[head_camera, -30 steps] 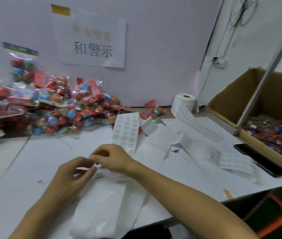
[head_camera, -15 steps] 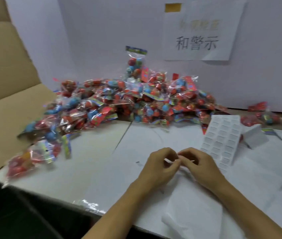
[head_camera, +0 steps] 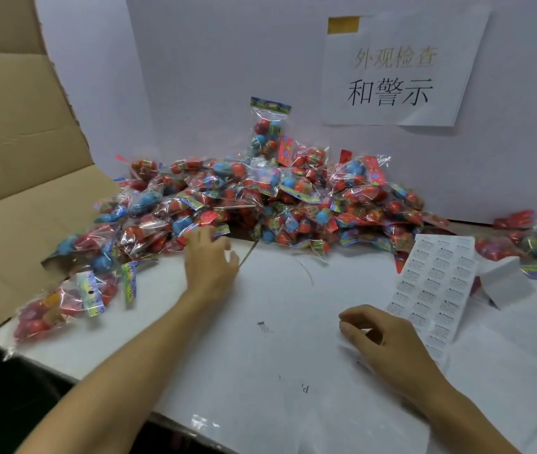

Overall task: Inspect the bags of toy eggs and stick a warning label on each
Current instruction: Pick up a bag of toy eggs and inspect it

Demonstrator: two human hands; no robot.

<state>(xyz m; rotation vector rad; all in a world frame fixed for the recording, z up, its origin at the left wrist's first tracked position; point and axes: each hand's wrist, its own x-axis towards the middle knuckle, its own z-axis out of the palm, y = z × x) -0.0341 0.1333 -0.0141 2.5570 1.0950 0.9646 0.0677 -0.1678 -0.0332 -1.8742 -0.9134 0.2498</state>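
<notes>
A heap of clear bags of toy eggs point(head_camera: 277, 198), red and blue inside, lies against the back wall. My left hand point(head_camera: 209, 260) is stretched out to the heap's front edge, fingers spread and blurred, touching or just short of a bag. My right hand point(head_camera: 382, 339) hovers over the white table point(head_camera: 287, 322) with thumb and fingers curled toward each other; whether a label sits between them cannot be told. A sheet of warning labels point(head_camera: 431, 290) lies just right of that hand.
An open cardboard box flap point(head_camera: 14, 165) stands at the left, with a few bags point(head_camera: 64, 303) spilled near the table's left edge. More bags point(head_camera: 523, 237) and a folded white backing strip point(head_camera: 503, 283) lie at the far right. A paper sign point(head_camera: 398, 70) hangs on the wall.
My hands were together at the table's middle, fingertips meeting on something small. They have parted: the left hand has reached forward to the heap, the right stays back near the label sheet.
</notes>
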